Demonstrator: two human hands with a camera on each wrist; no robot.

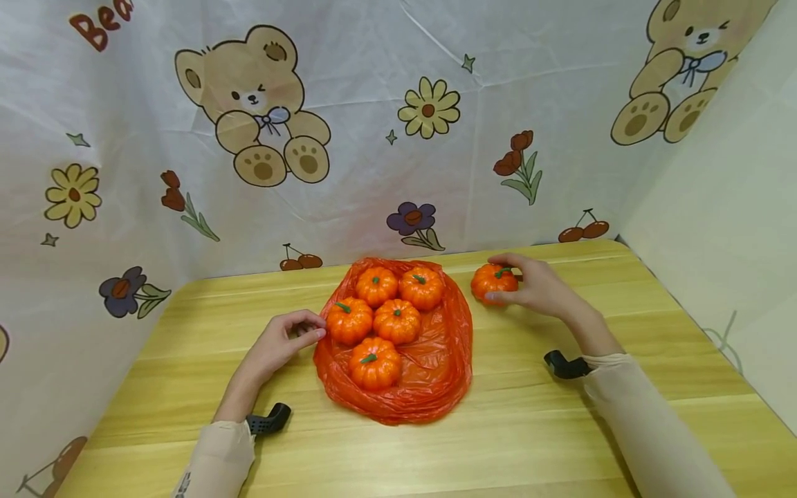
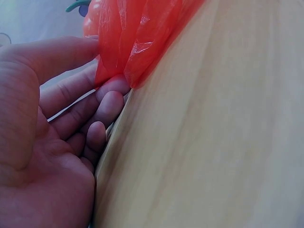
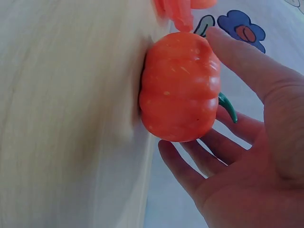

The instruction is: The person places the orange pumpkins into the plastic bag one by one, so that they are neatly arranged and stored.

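A red plastic bag [image 1: 436,360] lies spread open on the table, with several small orange pumpkins [image 1: 397,321] with green stems inside it. At the bag's left edge, my left hand [image 1: 283,342] holds the thin film between thumb and fingers; the left wrist view shows a fingertip through the red plastic [image 2: 142,38]. To the right of the bag, one more pumpkin [image 1: 488,285] rests on the table. My right hand [image 1: 540,285] curls round it, the thumb in front and the fingers behind. In the right wrist view, part of the fingers is hidden behind this pumpkin [image 3: 180,90].
The light wooden table [image 1: 498,443] ends at a cloth backdrop [image 1: 361,187] printed with bears and flowers. A pale wall [image 1: 716,228] stands along the right side. Black wrist devices [image 1: 565,364] sit at both cuffs.
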